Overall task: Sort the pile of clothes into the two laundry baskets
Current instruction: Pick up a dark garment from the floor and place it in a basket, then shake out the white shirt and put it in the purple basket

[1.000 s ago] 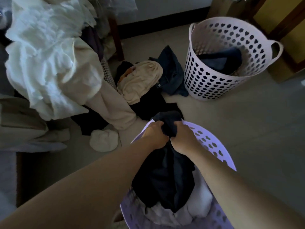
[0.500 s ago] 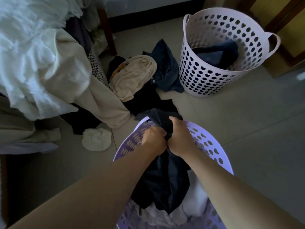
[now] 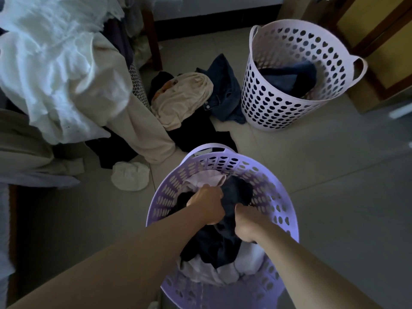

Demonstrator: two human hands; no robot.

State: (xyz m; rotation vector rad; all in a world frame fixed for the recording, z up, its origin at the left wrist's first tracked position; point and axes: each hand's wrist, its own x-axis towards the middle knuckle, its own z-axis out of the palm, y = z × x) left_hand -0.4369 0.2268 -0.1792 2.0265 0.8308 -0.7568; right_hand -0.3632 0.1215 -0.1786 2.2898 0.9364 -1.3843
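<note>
A purple laundry basket (image 3: 287,210) stands right below me, holding pale clothes. On top of them lies a dark garment (image 3: 214,244). My left hand (image 3: 209,206) grips its upper part and my right hand (image 3: 245,221) grips it just to the right, both down inside the basket. A white basket (image 3: 267,103) with heart-shaped holes stands at the back right with a dark blue garment (image 3: 289,76) inside. Between the baskets the pile on the floor shows a beige garment (image 3: 182,99), a denim piece (image 3: 225,90) and black cloth (image 3: 196,132).
White and cream fabric (image 3: 60,70) is heaped over furniture on the left. A small white cloth (image 3: 130,176) lies on the tiled floor left of the purple basket. A wooden leg (image 3: 153,41) stands behind the pile. A yellow wooden cabinet (image 3: 383,41) is at the far right.
Both hands have gone down with the dark garment from above the basket's far rim into the purple basket. The view has pulled back, showing the whole rim.
</note>
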